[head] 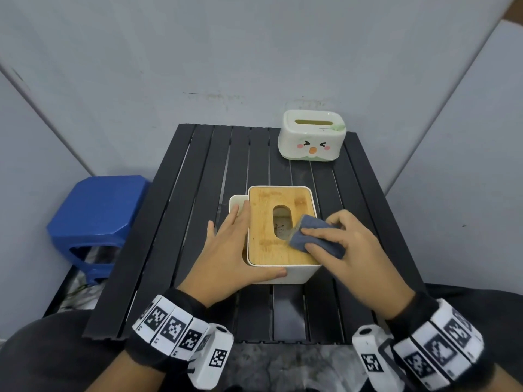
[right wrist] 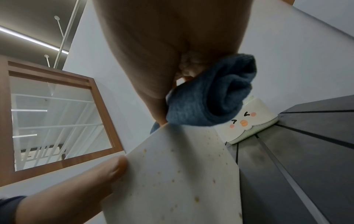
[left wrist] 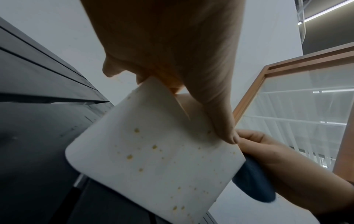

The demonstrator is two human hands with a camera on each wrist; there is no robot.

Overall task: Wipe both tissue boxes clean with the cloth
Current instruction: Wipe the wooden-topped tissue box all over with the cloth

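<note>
Near the middle of the black slatted worktop (head: 198, 210): a white rectangular tissue box with a flat bamboo lid (head: 278, 230), oval slot cut through the lid. Left hand (head: 226, 250) spread along the box's left side, fingers nearly straight on the lid's edge, thumb laid along the near wall, bracing rather than gripping. Right hand (head: 348, 244) curled round a folded blue-grey terry cloth (head: 314, 236), pressing it onto the lid just right of the slot. White walls speckled with yellowish-brown spots in both wrist views, so plenty left to wipe there. Probably a light, rigid shell, smooth enough to skid on the slats under a push; best steadied from the side opposite each stroke. Lid sitting slightly off-square to the base, likely loose, so hold the walls, not the lid. Cloth soft, thick, nubby, easily refolded to a fresh face. At the far right corner, well apart: a glossy white rounded tissue box with a cartoon face and green trim (head: 311, 135), upright, no hand near it. Blue plastic stool (head: 96, 219) left of the worktop.
</note>
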